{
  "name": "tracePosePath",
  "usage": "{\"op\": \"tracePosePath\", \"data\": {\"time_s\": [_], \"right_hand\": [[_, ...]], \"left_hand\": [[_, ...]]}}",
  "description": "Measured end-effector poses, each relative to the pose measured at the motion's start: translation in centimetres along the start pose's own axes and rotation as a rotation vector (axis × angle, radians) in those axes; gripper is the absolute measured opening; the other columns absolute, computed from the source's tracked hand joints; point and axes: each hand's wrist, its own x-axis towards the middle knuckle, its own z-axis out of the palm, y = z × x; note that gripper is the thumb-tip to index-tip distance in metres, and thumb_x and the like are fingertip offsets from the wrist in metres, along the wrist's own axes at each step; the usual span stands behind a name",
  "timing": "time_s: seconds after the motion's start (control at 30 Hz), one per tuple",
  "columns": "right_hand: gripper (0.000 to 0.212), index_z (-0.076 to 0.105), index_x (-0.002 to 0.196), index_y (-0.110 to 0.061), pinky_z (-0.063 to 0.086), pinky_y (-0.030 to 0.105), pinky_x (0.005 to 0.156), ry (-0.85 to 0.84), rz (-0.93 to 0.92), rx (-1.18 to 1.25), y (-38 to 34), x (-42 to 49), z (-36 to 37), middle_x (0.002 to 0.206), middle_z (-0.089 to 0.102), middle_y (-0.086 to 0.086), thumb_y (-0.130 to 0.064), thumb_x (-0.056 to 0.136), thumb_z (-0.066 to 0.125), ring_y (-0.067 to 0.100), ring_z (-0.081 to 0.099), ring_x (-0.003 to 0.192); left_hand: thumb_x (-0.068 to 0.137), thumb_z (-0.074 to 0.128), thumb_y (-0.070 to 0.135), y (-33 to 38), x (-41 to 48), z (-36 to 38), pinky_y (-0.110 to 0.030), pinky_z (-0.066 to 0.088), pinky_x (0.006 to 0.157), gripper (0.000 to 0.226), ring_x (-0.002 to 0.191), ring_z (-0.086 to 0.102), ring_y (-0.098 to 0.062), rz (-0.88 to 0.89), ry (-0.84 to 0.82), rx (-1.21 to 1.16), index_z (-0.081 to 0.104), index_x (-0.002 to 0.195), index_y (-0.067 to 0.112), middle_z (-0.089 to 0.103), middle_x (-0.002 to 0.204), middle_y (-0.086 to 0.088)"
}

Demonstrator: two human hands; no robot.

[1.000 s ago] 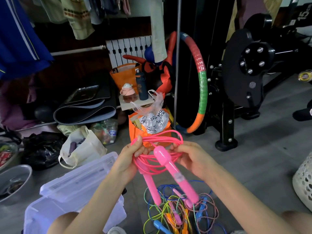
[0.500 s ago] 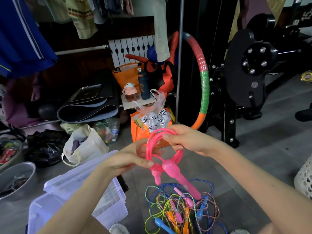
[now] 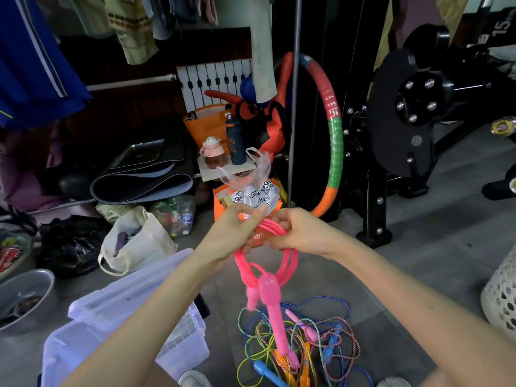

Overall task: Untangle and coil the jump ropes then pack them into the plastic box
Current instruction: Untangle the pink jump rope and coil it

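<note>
Both my hands hold a coiled pink jump rope point(image 3: 290, 259) up in front of me. My left hand point(image 3: 229, 236) pinches the top left of the coil, and my right hand point(image 3: 298, 233) grips the top right, the two almost touching. The rope's two pink handles point(image 3: 272, 305) hang down from the coil's bottom. On the floor below lies a tangled pile of jump ropes point(image 3: 301, 342) in blue, yellow, green and braided cord, with orange and blue handles. The clear plastic box point(image 3: 178, 350) stands at lower left, its lid point(image 3: 125, 294) resting across it.
A white tote bag point(image 3: 134, 244) and black bags lie left of the box. A metal bowl point(image 3: 25, 297) sits at far left. Behind the hands stand an orange bag point(image 3: 220, 208), a hoop point(image 3: 333, 135) and black gym equipment point(image 3: 402, 121). A white perforated basket point(image 3: 502, 297) stands at right.
The hands have come together at the top of the pink coil. The coil now hangs lower and narrower, with both handles dangling straight down over the pile.
</note>
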Motion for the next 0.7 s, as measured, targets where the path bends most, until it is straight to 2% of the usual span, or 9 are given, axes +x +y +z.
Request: {"op": "tracePosePath", "data": {"time_s": [0.1, 0.17, 0.27, 0.33, 0.4, 0.5, 0.6, 0.67, 0.7], "right_hand": [[0.021, 0.057, 0.071, -0.015, 0.038, 0.012, 0.057, 0.090, -0.032, 0.183, 2.0, -0.8, 0.7, 0.055, 0.058, -0.013, 0.001, 0.079, 0.068, -0.002, 0.051, 0.054], [0.016, 0.062, 0.077, -0.016, 0.042, 0.011, 0.060, 0.093, -0.057, 0.319, 2.8, -1.4, 0.6, 0.061, 0.065, -0.011, -0.001, 0.080, 0.066, -0.001, 0.058, 0.060], [0.010, 0.064, 0.089, -0.010, 0.049, 0.016, 0.065, 0.107, -0.072, 0.477, 2.7, -1.6, -0.3, 0.070, 0.070, -0.004, -0.005, 0.083, 0.059, 0.006, 0.064, 0.067], [0.008, 0.063, 0.084, -0.013, 0.050, 0.019, 0.064, 0.108, -0.092, 0.449, 2.1, -1.4, -0.5, 0.066, 0.066, -0.006, -0.011, 0.086, 0.056, 0.008, 0.061, 0.063], [0.008, 0.061, 0.082, -0.014, 0.049, 0.025, 0.066, 0.115, -0.096, 0.357, 1.6, -1.2, -0.6, 0.064, 0.061, -0.006, -0.017, 0.087, 0.056, 0.010, 0.056, 0.062], [0.011, 0.059, 0.080, -0.014, 0.043, 0.032, 0.069, 0.105, -0.083, 0.237, 0.7, -1.0, -1.1, 0.066, 0.054, -0.001, -0.015, 0.091, 0.055, 0.018, 0.051, 0.066], [0.011, 0.058, 0.082, -0.011, 0.046, 0.031, 0.069, 0.085, -0.102, 0.182, -0.4, -0.7, -1.3, 0.070, 0.055, 0.002, -0.015, 0.092, 0.055, 0.018, 0.054, 0.068], [0.010, 0.058, 0.086, -0.008, 0.050, 0.026, 0.068, 0.075, -0.111, 0.190, -0.9, -0.5, -1.3, 0.075, 0.059, 0.004, -0.013, 0.092, 0.054, 0.011, 0.057, 0.069], [0.011, 0.058, 0.089, -0.005, 0.050, 0.029, 0.071, 0.075, -0.111, 0.186, -1.1, -0.3, -1.4, 0.078, 0.060, 0.008, -0.013, 0.093, 0.053, 0.013, 0.057, 0.072]], "left_hand": [[0.075, 0.058, 0.047, 0.5, 0.1, -0.3, -0.018, 0.025, 0.037, 0.037, 0.040, 0.019, -0.007, 0.039, 0.047, -0.204, 0.044, 0.079, 0.014, 0.023, 0.048, 0.007], [0.076, 0.056, 0.045, 0.9, -0.1, -1.0, -0.018, 0.026, 0.038, 0.036, 0.038, 0.018, -0.006, 0.043, 0.046, -0.292, 0.045, 0.082, 0.012, 0.020, 0.046, 0.010], [0.087, 0.048, 0.040, 0.4, -0.3, -2.1, -0.019, 0.036, 0.040, 0.033, 0.036, 0.021, -0.007, 0.017, 0.012, -0.303, 0.047, 0.092, 0.007, 0.021, 0.041, 0.010], [0.088, 0.044, 0.042, -0.1, -0.5, -2.6, -0.024, 0.046, 0.046, 0.046, 0.036, 0.029, -0.010, -0.006, -0.048, -0.275, 0.050, 0.103, -0.001, 0.027, 0.040, 0.006], [0.084, 0.053, 0.050, -0.4, -0.5, -3.5, -0.032, 0.054, 0.056, 0.066, 0.039, 0.043, -0.015, -0.014, -0.162, -0.255, 0.052, 0.105, -0.013, 0.038, 0.041, 0.000], [0.065, 0.071, 0.064, 0.3, -0.2, -5.2, -0.032, 0.051, 0.061, 0.087, 0.052, 0.057, -0.019, -0.034, -0.349, -0.102, 0.053, 0.101, -0.014, 0.056, 0.054, -0.007], [0.060, 0.076, 0.060, 1.8, 0.1, -5.3, -0.028, 0.047, 0.063, 0.067, 0.064, 0.058, -0.019, -0.018, -0.415, 0.117, 0.063, 0.093, 0.003, 0.062, 0.073, -0.012], [0.063, 0.081, 0.042, 2.9, 0.1, -4.5, -0.027, 0.050, 0.070, 0.054, 0.073, 0.062, -0.019, 0.007, -0.400, 0.256, 0.064, 0.097, 0.003, 0.065, 0.082, -0.011], [0.064, 0.082, 0.033, 3.2, 0.1, -4.1, -0.023, 0.051, 0.070, 0.047, 0.073, 0.062, -0.014, 0.032, -0.378, 0.341, 0.064, 0.097, 0.004, 0.066, 0.083, -0.007]]}}
